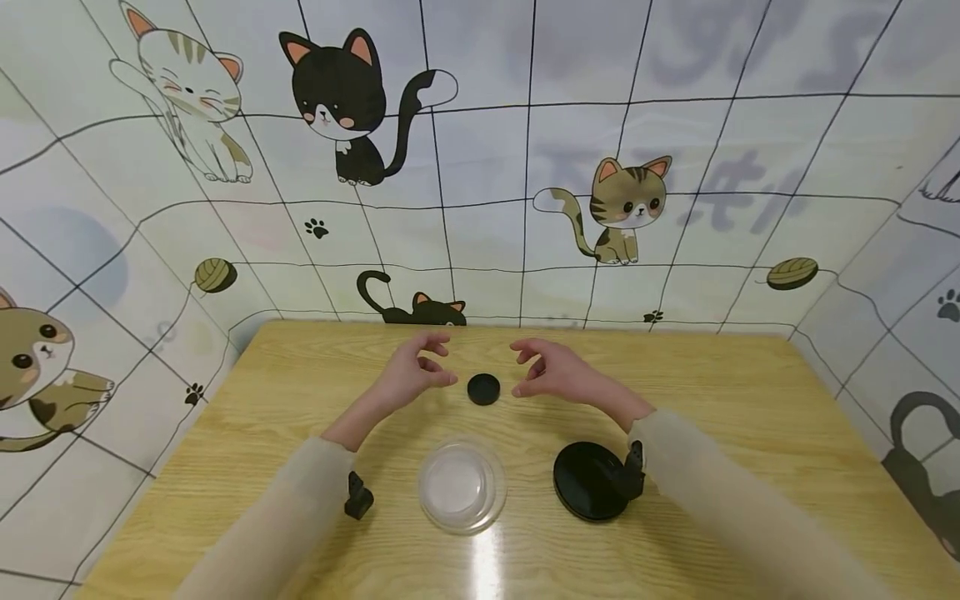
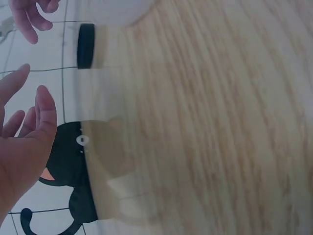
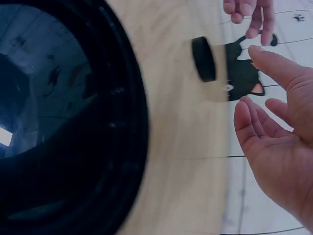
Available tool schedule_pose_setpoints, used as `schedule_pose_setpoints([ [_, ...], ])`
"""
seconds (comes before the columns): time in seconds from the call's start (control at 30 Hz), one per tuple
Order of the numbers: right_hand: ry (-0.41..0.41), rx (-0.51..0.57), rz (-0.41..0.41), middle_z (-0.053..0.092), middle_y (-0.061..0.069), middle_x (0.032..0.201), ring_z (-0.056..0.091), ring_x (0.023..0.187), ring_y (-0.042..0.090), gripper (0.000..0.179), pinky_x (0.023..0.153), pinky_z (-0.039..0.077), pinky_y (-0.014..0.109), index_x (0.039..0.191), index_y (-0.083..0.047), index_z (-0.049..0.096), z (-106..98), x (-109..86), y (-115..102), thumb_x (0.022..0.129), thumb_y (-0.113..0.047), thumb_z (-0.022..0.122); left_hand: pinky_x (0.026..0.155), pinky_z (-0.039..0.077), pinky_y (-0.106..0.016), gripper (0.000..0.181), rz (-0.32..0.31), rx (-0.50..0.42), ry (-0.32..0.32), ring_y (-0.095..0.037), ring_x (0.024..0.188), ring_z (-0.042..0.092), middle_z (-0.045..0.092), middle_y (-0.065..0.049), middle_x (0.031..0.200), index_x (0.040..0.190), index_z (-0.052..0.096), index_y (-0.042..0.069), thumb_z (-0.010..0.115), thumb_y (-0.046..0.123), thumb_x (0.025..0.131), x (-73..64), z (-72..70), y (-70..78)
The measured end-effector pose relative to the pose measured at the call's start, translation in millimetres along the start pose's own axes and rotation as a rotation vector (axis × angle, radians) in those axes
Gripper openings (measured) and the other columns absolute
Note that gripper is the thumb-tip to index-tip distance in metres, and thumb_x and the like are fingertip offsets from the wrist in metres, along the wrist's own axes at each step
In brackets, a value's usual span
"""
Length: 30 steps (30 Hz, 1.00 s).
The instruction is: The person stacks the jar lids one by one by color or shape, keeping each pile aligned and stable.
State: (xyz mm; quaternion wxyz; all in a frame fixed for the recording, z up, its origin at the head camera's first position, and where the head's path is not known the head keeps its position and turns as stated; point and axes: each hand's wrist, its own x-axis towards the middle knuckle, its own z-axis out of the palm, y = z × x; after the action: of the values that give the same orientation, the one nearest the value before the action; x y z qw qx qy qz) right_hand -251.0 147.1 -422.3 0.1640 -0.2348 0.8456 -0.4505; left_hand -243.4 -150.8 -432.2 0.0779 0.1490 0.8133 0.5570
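Note:
A small flat black disc [image 1: 483, 389] lies on the wooden table between my two hands. My left hand [image 1: 411, 369] is held to its left, fingers loosely bent and thumb apart from them. To the disc's right, my right hand [image 1: 557, 372] mirrors that pose, thumb toward the disc. Neither hand holds anything. In both wrist views the dark disc [image 2: 86, 46] shows its low thick side and stands apart from the fingertips [image 3: 241, 110]. Nearer to me sits a round clear plastic container [image 1: 461, 485]. Beneath my right wrist is a larger glossy black round dish [image 1: 588, 482].
The wooden table [image 1: 720, 392] meets a cloth backdrop [image 1: 487, 167] with cartoon cats and grid lines at its back and sides. Small black devices, one of them a wrist camera [image 1: 358, 497], are strapped at both sleeves. Light glares off the table's front.

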Motion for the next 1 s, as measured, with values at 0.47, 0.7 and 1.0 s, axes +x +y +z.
schedule_pose_setpoints([
  [0.47, -0.079, 0.004, 0.100, 0.057, 0.016, 0.127, 0.061, 0.096, 0.022, 0.075, 0.077, 0.055, 0.033, 0.149, 0.003, 0.045, 30.5, 23.5, 13.3, 0.085, -0.010, 0.084, 0.077, 0.054, -0.031, 0.076, -0.133, 0.009, -0.183, -0.022, 0.096, 0.064, 0.054, -0.020, 0.133, 0.148, 0.045, -0.001, 0.083, 0.000, 0.082, 13.2, 17.4, -20.9],
  [0.7, -0.094, -0.015, 0.100, 0.062, 0.012, 0.114, 0.061, 0.094, 0.021, 0.074, 0.079, 0.054, 0.034, 0.149, 0.004, 0.044, 31.6, 26.3, 14.6, 0.087, -0.010, 0.082, 0.081, 0.054, -0.033, 0.069, -0.136, 0.023, -0.220, -0.020, 0.093, 0.065, 0.055, -0.019, 0.131, 0.141, 0.051, -0.005, 0.083, 0.000, 0.081, 17.1, 22.1, -25.8],
  [1.0, -0.087, -0.039, 0.068, 0.061, 0.010, 0.102, 0.057, 0.083, 0.019, 0.062, 0.075, 0.051, 0.030, 0.138, 0.004, 0.053, 36.1, 26.3, 13.1, 0.086, -0.009, 0.083, 0.083, 0.055, -0.030, 0.067, -0.126, 0.072, -0.207, -0.020, 0.098, 0.066, 0.060, -0.016, 0.125, 0.138, 0.055, -0.004, 0.086, 0.001, 0.078, 20.6, 27.6, -25.2],
])
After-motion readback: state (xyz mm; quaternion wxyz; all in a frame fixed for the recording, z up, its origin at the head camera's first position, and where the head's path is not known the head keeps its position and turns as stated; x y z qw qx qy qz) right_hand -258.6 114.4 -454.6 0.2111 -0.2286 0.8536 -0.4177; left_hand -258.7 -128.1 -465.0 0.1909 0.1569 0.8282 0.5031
